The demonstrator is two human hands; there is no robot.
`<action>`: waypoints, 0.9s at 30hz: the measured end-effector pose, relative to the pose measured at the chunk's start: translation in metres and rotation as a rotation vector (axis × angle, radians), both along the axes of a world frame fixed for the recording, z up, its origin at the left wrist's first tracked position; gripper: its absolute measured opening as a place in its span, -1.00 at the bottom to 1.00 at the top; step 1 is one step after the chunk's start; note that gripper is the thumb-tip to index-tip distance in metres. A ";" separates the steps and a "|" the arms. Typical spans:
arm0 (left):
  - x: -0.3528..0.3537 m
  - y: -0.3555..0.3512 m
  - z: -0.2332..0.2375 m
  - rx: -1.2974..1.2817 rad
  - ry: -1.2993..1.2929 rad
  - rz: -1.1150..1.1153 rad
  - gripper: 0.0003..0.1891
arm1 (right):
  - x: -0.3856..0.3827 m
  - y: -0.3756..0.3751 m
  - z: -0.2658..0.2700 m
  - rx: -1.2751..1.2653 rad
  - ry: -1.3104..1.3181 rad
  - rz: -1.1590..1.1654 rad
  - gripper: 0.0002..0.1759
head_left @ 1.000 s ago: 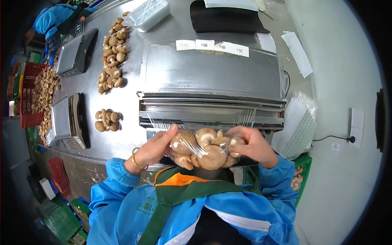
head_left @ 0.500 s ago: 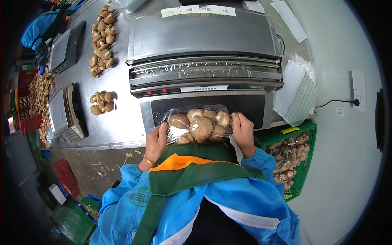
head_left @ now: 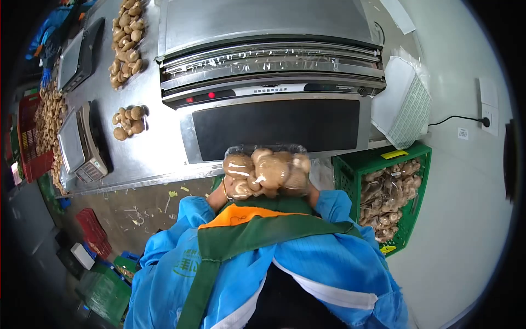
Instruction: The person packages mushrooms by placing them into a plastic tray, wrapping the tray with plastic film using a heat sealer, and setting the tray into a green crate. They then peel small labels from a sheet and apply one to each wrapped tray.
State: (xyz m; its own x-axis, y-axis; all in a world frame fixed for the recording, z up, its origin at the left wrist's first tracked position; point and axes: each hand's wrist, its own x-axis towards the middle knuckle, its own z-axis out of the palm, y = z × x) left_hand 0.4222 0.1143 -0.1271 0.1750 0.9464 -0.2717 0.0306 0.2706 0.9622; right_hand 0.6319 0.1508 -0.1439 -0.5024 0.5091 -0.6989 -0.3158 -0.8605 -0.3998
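Observation:
A film-wrapped pack of brown mushrooms (head_left: 271,171) is held close to my body, in front of the wrapping machine's black plate (head_left: 276,130). My left hand (head_left: 220,196) supports the pack from below at its left end. At the right end my right hand (head_left: 313,195) does the same. Most fingers of both hands are hidden beneath the pack. Clear film stretches over the mushroom caps and shines. The wrapping machine (head_left: 274,71) shows two red lights on its front.
Mushroom piles (head_left: 127,46) and a small group (head_left: 129,122) lie on the metal table (head_left: 142,159). Two scales (head_left: 82,143) stand at the left. A green crate (head_left: 408,219) of wrapped mushrooms is at the right. A co-worker's blue sleeve (head_left: 52,27) shows at the upper left.
The pack has come off the black plate's front edge toward my body. Both hands have moved from gripping the film at its ends to underneath it. The view has shifted slightly.

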 end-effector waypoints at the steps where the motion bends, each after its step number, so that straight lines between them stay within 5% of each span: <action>1: 0.012 0.007 0.004 0.030 -0.082 0.030 -0.62 | -0.007 0.002 0.013 -0.036 0.052 -0.009 -0.60; 8: 0.024 0.031 0.094 0.175 -0.613 0.477 -0.43 | -0.001 0.008 0.136 -0.221 0.307 -0.157 -0.55; 9: 0.008 0.049 0.149 -0.222 -0.615 0.554 -0.23 | -0.002 0.009 0.147 -0.235 0.327 -0.188 -0.55; 10: 0.001 0.051 0.181 -0.232 -0.773 0.466 -0.52 | -0.004 0.011 0.155 -0.248 0.338 -0.223 -0.54; 12: 0.002 0.047 0.203 -0.149 -0.318 0.014 -0.57 | -0.015 0.022 0.166 -0.260 0.379 -0.306 -0.53; 15: 0.017 0.052 0.193 -0.691 -0.476 0.030 -0.56 | -0.026 0.045 0.153 -0.022 0.625 -0.440 -0.42; 19: 0.039 0.061 0.187 -0.685 -0.583 0.079 -0.53 | 0.003 0.044 0.145 0.360 0.955 -0.750 -0.22; 22: 0.060 0.070 0.167 -0.747 -0.666 0.119 -0.51 | 0.053 0.030 0.160 0.372 0.586 -0.789 -0.02; 23: 0.075 0.078 0.161 -0.558 -0.546 0.036 -0.40 | 0.051 0.024 0.151 0.453 0.497 -0.881 -0.08; 24: 0.093 0.085 0.157 -0.567 -0.553 -0.039 -0.40 | 0.055 0.031 0.166 0.653 0.188 -0.721 -0.23; 27: 0.143 0.080 0.141 -0.519 -0.504 -0.354 -0.45 | 0.094 0.004 0.134 0.389 0.133 -0.969 -0.42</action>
State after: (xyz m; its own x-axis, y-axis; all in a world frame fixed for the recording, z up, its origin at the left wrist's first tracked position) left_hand 0.5652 0.1946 0.0139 0.6599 0.5866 -0.4695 -0.2062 0.7422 0.6376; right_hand 0.7258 0.1549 -0.0096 0.1789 0.9117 -0.3697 -0.8619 -0.0359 -0.5057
